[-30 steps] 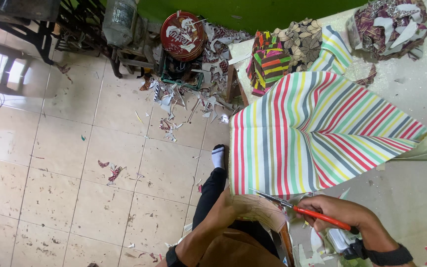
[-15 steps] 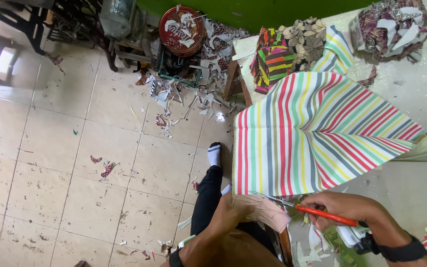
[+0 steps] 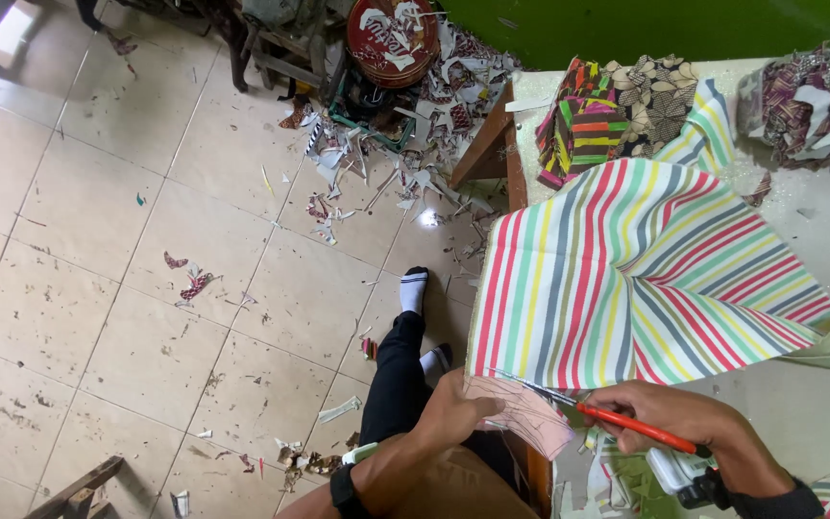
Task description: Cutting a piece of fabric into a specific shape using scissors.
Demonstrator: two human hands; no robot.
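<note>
Left hand: the left hand (image 3: pixel 458 413), low in the centre of the frame, is pinching the near edge of a pale paper pattern (image 3: pixel 523 415) laid against the cloth, fingers closed on it.
Right hand: the right hand (image 3: pixel 679 423), lower right, is gripping red-handled scissors (image 3: pixel 617 423), blades pointing left at the cloth's lower edge.
Striped fabric: the striped fabric (image 3: pixel 626 274) is lying right of centre, spreading over the table (image 3: pixel 818 226) and hanging off its near side, folded into a fan of red, green, yellow and grey stripes.
Handling: it looks light, soft and floppy, likely to shift under the blades; holding it flat close beside the cut line, as the left hand is doing, seems the safest grip.
Table: pale and speckled, it is also carrying a stack of patterned cloth (image 3: pixel 588 120) at the upper centre-right.
Room: a tiled floor (image 3: pixel 127 288) is filling the left side, littered with fabric scraps (image 3: pixel 386 163) piling up near the top centre below a green wall (image 3: pixel 684 27).
</note>
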